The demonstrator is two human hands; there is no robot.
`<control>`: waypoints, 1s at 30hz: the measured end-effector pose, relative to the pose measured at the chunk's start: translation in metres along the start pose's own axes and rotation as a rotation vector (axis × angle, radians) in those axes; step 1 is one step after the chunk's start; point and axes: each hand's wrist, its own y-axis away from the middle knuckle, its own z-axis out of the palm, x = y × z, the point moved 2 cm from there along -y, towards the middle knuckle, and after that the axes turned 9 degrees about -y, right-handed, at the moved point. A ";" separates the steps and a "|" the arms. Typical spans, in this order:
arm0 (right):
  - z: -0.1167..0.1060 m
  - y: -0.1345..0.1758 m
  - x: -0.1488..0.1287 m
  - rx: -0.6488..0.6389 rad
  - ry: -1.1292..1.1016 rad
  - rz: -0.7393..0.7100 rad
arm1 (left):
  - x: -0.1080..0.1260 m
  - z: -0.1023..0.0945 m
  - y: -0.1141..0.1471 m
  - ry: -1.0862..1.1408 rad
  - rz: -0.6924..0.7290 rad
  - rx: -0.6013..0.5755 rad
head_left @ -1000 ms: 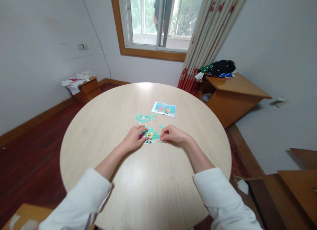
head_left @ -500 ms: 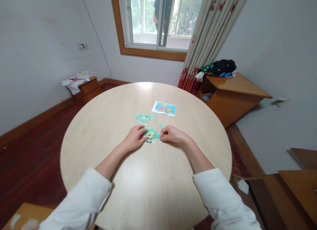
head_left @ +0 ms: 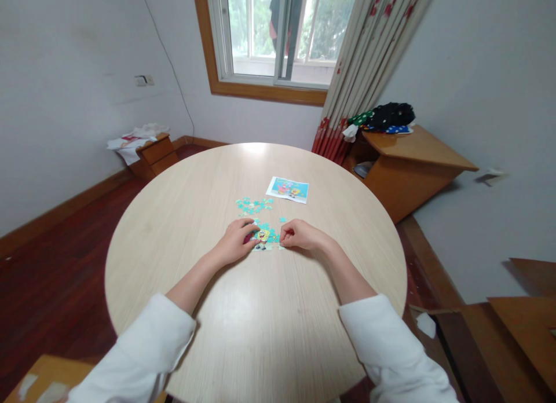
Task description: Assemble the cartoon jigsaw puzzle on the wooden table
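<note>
A partly joined jigsaw puzzle (head_left: 263,236) with a yellow cartoon figure on turquoise lies flat on the table between my hands. Over its left side rests my left hand (head_left: 234,241), fingers spread and touching it, covering part of a pink figure. My right hand (head_left: 300,235) is closed in a pinch at the puzzle's right edge, on a small pale puzzle piece (head_left: 281,248) mostly hidden by the fingertips. Just above that hand sits a single turquoise piece (head_left: 282,220). Several loose turquoise pieces (head_left: 255,206) are scattered beyond the puzzle.
A printed picture sheet (head_left: 287,190) with matching cartoon figures lies farther back on the round wooden table (head_left: 260,333). A wooden cabinet (head_left: 417,154) with clothes on top stands at the back right. Behind the table are a window and a curtain (head_left: 360,61).
Both hands stay in nearly the same place. At most, the right fingertips have shifted very slightly at the puzzle's right edge.
</note>
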 end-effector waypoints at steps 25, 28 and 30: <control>-0.003 0.002 0.001 -0.134 -0.043 0.032 | 0.002 -0.002 0.002 -0.054 -0.009 -0.015; -0.002 0.002 -0.002 -0.118 -0.003 0.034 | 0.009 -0.005 0.003 -0.133 -0.001 -0.021; -0.001 0.002 -0.002 -0.108 0.004 0.035 | 0.015 -0.007 0.003 -0.151 0.042 -0.057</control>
